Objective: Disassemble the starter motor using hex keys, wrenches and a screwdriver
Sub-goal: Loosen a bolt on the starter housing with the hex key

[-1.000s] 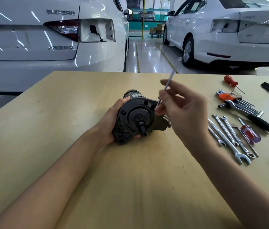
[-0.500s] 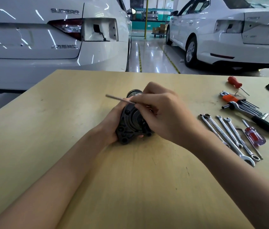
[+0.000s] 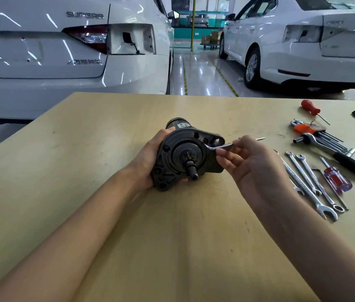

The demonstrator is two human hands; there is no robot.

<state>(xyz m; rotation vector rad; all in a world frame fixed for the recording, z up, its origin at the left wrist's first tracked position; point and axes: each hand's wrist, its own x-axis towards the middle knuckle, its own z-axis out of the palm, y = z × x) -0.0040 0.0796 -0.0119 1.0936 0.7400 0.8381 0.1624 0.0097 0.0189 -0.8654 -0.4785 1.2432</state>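
Left hand [image 3: 150, 162] wrapped round starter motor [image 3: 185, 153], fingers curled under housing, motor lying on bench [image 3: 85, 171] near middle, pinion shaft end facing camera. Right hand [image 3: 253, 168] pinching hex key [image 3: 226, 146] between thumb and fingertips, short bent end sitting at bolt on right side of front flange, long arm sticking out right. Wrenches [image 3: 309, 182], hex key set [image 3: 316, 134], red screwdriver [image 3: 310, 107] spread on bench well off to right. White cars behind.
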